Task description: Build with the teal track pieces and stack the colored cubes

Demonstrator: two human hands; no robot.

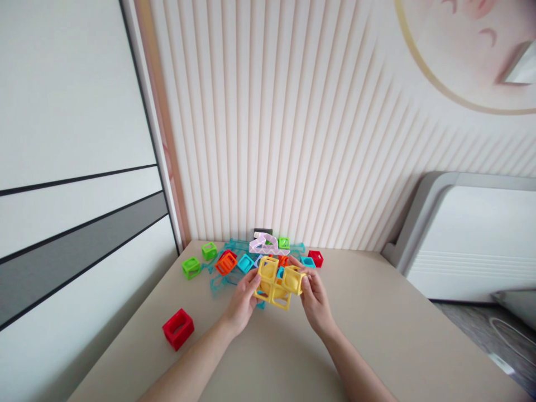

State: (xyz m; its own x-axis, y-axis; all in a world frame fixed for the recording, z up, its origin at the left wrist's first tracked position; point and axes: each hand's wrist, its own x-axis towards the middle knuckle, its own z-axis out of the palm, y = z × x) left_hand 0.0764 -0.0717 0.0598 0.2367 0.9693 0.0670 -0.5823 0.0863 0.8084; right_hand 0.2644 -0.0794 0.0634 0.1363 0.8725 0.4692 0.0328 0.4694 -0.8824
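Above the table, my left hand [243, 300] is closed on the left side of a yellow group of joined open-frame blocks [267, 269]. Its thumb presses on the frame's edge. My right hand [314, 296] pinches a yellow cube block [292, 280] at the group's upper right. That cube sits tilted against the others; whether it is fastened to them I cannot tell. Behind the yellow blocks lie an orange block [226, 263], a light blue block [245, 263] and a lilac patterned piece [263, 244], partly overlapping other pieces.
A red block [178, 329] lies apart at the front left of the table [368, 312]. Two green blocks [191, 268] are at the left, another red block [315, 258] at the right. Translucent teal pieces [224, 283] spread beneath the pile. A ribbed wall [268, 123] rises behind.
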